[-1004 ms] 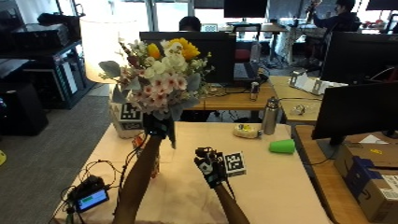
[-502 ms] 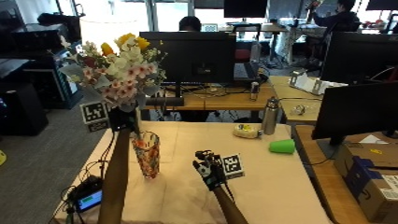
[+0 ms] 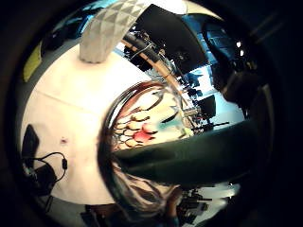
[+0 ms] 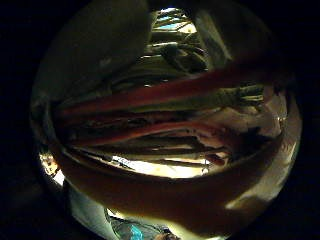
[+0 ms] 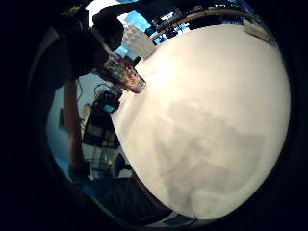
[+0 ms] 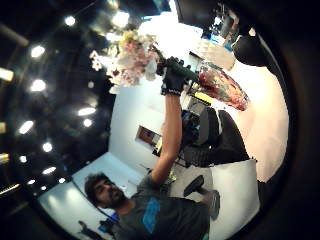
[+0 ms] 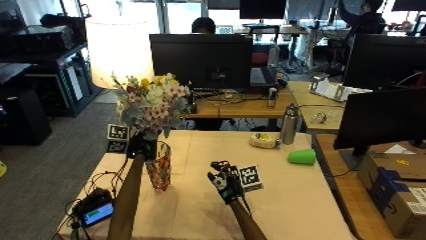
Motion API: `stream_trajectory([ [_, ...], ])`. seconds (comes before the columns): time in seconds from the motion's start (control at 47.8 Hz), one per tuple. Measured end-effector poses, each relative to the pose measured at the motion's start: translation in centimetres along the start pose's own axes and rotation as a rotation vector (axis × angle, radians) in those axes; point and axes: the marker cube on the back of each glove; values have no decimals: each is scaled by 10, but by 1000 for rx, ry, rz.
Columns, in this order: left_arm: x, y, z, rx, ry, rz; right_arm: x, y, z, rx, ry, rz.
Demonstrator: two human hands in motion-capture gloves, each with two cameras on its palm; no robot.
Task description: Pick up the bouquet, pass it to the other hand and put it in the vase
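The left hand point(image 7: 141, 146) gripped the bouquet point(image 7: 150, 104) by its stems, fingers curled round them, right over the mouth of the vase point(image 7: 159, 167) at the table's point(image 7: 286, 200) left side. The right hand point(image 7: 225, 181) hovered well apart to the right, fingers relaxed, holding nothing.

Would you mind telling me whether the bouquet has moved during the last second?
Yes. The bouquet, gripped by the left hand, first swung left off the vase, then came back right and down over its mouth.
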Motion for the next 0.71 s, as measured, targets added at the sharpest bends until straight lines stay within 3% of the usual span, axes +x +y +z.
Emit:
stream_trajectory([
  [0.105, -3, -2, 17, -45, -146, -15, 1, 1, -3, 2, -1, -15],
  [0.23, -28, 8, -8, -161, -583, -58, 2, 1, -10, 15, 33, -26],
  [0.272, -33, 12, -17, -179, -658, -64, 3, 3, -11, 18, 45, 11],
  [0.356, -42, 18, -39, -165, -637, -92, 2, 7, -12, 17, 38, 118],
  [0.46, -58, 22, -70, -128, -612, -124, 4, 4, -12, 20, 56, 44],
  [0.523, -62, 24, -83, -101, -571, -118, 5, 1, -11, 22, 64, -26],
  [0.711, -63, 29, -110, -38, -349, -64, -4, 4, -4, 11, 49, 109],
])
